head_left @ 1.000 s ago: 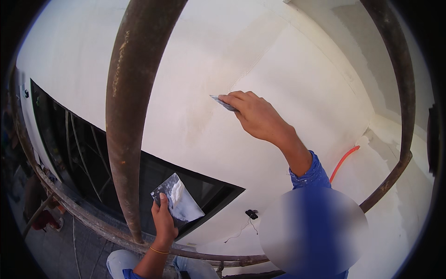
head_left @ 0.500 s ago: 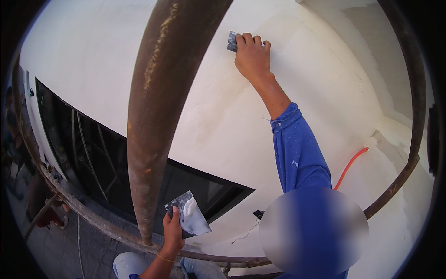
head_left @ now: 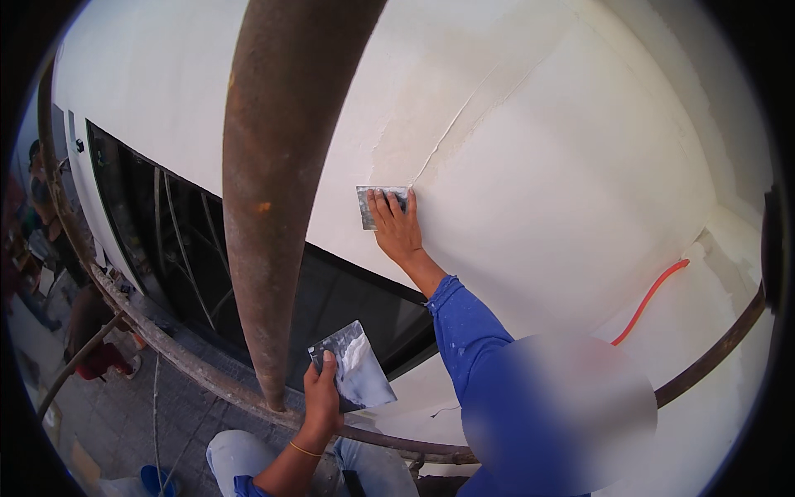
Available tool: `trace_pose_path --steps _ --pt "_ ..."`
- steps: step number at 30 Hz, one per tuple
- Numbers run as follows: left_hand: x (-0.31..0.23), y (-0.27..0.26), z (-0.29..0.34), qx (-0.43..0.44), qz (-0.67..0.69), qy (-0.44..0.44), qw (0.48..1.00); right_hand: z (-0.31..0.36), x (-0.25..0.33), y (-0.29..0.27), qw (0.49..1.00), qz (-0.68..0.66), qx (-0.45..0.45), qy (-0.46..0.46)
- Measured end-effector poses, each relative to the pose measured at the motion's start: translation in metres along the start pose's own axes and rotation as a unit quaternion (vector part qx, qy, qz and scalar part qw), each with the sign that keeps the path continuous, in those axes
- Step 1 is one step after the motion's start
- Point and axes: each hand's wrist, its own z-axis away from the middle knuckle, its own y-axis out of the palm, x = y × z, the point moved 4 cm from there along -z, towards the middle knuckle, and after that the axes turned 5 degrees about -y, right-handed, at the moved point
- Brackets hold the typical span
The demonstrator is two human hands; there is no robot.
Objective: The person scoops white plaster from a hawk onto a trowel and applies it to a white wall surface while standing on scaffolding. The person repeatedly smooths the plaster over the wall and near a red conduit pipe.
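Observation:
My right hand [head_left: 400, 234] presses a flat grey putty scraper [head_left: 365, 207] against the white wall [head_left: 571, 182], fingers laid over the blade and thumb out of sight behind it. A thin raised ridge of white putty [head_left: 453, 124] runs up the wall from the scraper's upper right corner. Lower down, my left hand [head_left: 321, 404] grips a square dark plate [head_left: 378, 388] by its left edge, thumb on top. White putty [head_left: 354, 356] is smeared across the plate's face.
A thick rusty scaffold pole [head_left: 277, 166] rises close in front, left of my hands. A curved scaffold rail [head_left: 195, 373] passes below. Beyond lies a dark window [head_left: 331, 290]. An orange-red tube [head_left: 650, 301] sticks out of the wall at right. People [head_left: 91, 331] are on the paved ground at far left.
My right hand has drawn the scraper down and left along the wall, and a putty ridge now shows above it. My left hand with the plate has shifted slightly right in the picture.

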Motion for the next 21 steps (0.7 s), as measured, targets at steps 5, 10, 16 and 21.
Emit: trace_pose_path --steps 5,10,16,21 --pt "-0.007 0.007 0.007 0.01 0.02 0.004 1.0 0.102 0.054 0.023 0.99 0.007 0.094 -0.102" --pt "-0.009 0.01 0.012 0.014 0.051 -0.013 0.998 0.104 0.04 -0.045 0.963 -0.118 0.241 -0.03" --pt "-0.017 0.031 0.013 0.127 0.173 -0.127 0.968 0.063 -0.015 -0.224 0.771 -0.618 0.152 0.013" --pt "-0.034 0.062 0.026 0.273 0.217 -0.121 0.929 0.053 -0.009 -0.28 0.778 -0.596 0.16 -0.119"
